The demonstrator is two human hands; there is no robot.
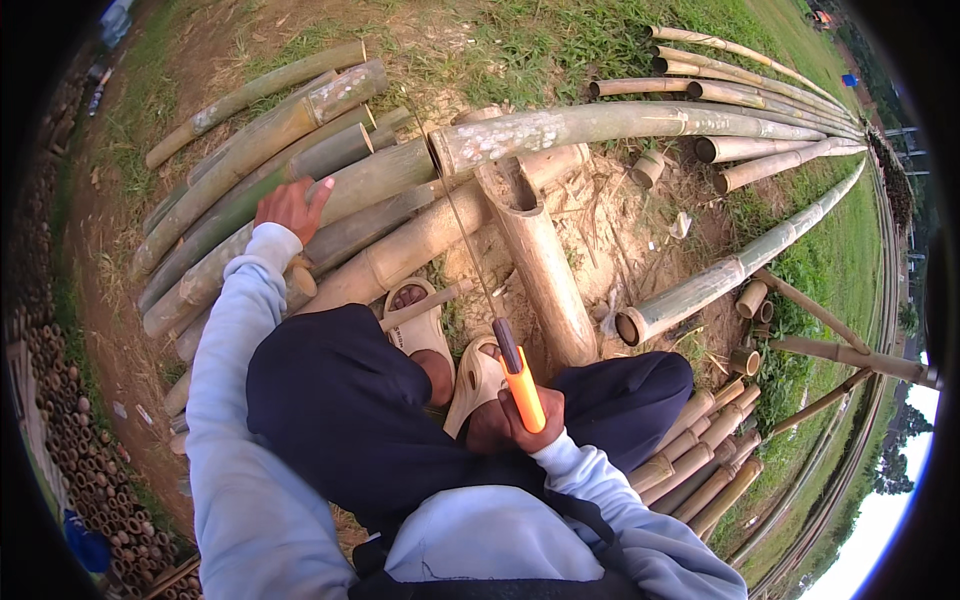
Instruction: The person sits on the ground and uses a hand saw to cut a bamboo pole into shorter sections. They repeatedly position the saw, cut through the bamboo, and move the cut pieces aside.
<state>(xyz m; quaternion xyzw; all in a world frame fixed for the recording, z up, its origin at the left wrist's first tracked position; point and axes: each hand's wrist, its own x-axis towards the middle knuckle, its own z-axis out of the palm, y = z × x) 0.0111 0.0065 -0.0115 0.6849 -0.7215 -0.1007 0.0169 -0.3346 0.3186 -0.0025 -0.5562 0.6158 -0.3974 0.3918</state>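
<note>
My right hand (535,415) is closed round the orange handle of a hand saw (520,375). The saw's thin blade slants up and away to the gap between a long green bamboo pole (580,128) and the bamboo piece (375,185) left of it. My left hand (292,208) rests on top of that piece with its thumb spread apart, partly hiding the bamboo beneath. A thick bamboo length with a notched end (545,265) lies beneath the long pole, across the ground before my feet.
More cut bamboo lengths (260,90) lie on the left. Several long poles (740,90) stretch away at the far right, and one pole (740,265) lies nearer. Short pieces (705,450) are stacked beside my right knee. Sawdust (595,235) covers the ground; sandals (415,320) are on my feet.
</note>
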